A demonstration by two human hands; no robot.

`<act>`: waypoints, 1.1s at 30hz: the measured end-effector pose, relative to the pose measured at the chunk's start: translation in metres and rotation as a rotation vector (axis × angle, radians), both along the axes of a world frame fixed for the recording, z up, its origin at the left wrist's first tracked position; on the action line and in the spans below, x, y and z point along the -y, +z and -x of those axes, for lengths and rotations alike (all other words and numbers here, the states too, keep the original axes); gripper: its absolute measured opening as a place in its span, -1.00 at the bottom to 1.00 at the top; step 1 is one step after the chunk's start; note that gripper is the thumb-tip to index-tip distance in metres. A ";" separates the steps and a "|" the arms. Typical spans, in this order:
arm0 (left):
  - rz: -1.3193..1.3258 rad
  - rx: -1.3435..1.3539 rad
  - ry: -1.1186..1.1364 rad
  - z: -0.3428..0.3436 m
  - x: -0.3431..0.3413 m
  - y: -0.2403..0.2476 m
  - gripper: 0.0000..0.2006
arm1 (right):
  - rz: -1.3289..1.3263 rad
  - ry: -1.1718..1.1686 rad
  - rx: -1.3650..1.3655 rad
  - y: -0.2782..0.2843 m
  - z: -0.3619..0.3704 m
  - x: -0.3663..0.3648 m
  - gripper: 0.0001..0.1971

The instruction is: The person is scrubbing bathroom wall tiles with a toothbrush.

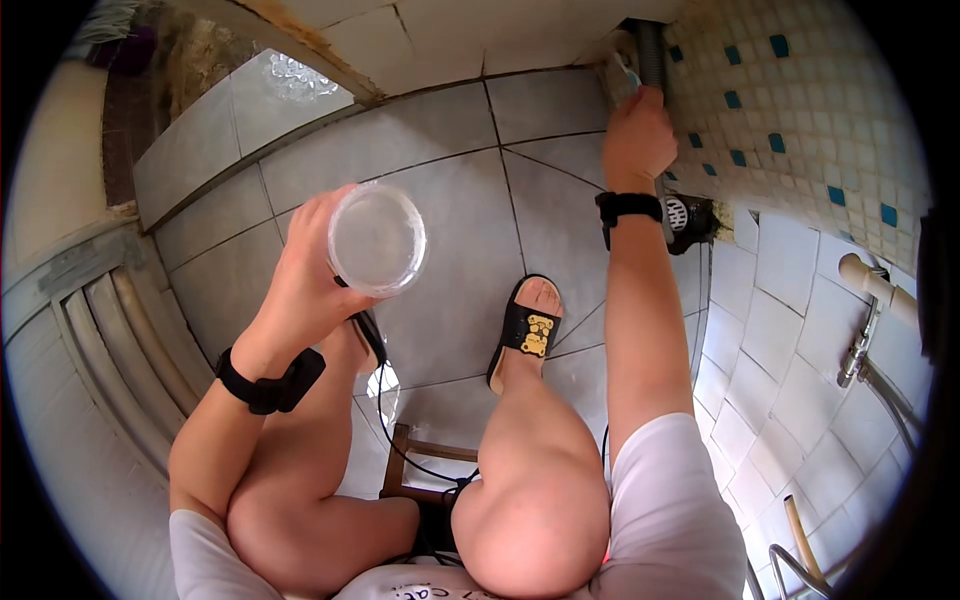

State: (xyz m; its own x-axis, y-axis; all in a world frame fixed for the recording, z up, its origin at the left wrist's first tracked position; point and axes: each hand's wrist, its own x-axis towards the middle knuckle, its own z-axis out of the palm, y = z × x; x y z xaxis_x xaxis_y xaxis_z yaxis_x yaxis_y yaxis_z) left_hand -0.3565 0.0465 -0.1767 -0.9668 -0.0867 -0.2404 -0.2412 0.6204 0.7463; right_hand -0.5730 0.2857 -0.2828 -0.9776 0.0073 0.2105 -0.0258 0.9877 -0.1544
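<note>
My left hand (310,260) is wrapped round a clear plastic tub (377,240), held above the floor left of the middle. Its round open mouth faces up, and it looks empty or holds something clear; I cannot tell which. My right hand (642,138) reaches to the far right corner with its fingers closed. A thin, pale thing with a bluish end (628,78) shows just beyond the fingertips, too small to name. Close by, a grey corrugated pipe (650,55) runs down beside the mosaic wall.
Grey tiles cover the floor (440,210). A round drain grate (677,213) in a dark hole lies beneath my right wrist. The mosaic wall (790,110) and a metal tap valve (858,350) are on the right. A wooden stool (398,470) stands below me, with black cables (420,465) hanging nearby.
</note>
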 end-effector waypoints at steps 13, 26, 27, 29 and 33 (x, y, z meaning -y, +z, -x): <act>-0.033 -0.034 0.039 -0.007 0.009 0.007 -0.28 | -0.339 0.388 -0.076 0.045 0.016 -0.016 -0.87; -0.019 -0.053 0.052 -0.014 0.013 0.006 -0.27 | -0.448 0.454 -0.032 0.069 0.035 0.005 -0.88; -0.036 -0.067 0.043 -0.014 0.013 0.007 -0.28 | -0.440 0.501 -0.087 0.068 0.040 -0.001 -0.88; -0.037 -0.075 0.028 -0.011 0.011 0.008 -0.29 | -0.435 0.544 -0.152 0.056 0.049 -0.001 -0.89; -0.019 -0.083 0.031 -0.009 0.008 0.011 -0.26 | -0.400 0.469 0.070 0.038 0.047 -0.001 -0.87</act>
